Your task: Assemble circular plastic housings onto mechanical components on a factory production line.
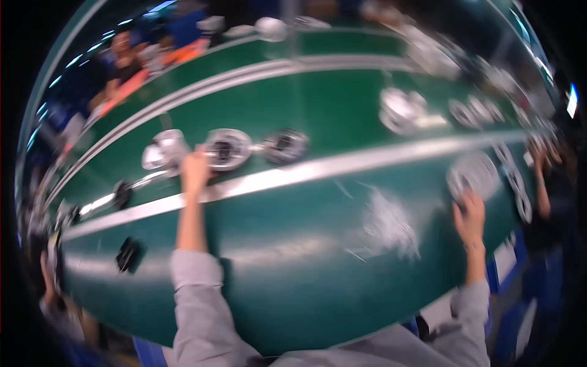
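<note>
My left hand (195, 171) reaches over the metal rail to the green belt. Its blurred fingers are at the left edge of a round silver-white part with a dark centre (227, 150), and I cannot tell if they grip it. Close by on the left is a glossy white part (166, 150). A second round part, darker (285, 145), sits to the right. At the right of the worktop, my right hand (469, 219) has its fingers closed on the near edge of a pale, ring-shaped part (474, 175).
Thin clear plastic strips (391, 223) lie heaped on the green worktop (293, 287). A small black part (127, 254) is at the left. The metal rail (263, 183) divides worktop and belt. More white parts (402, 110) ride the belt. Other people work at both ends.
</note>
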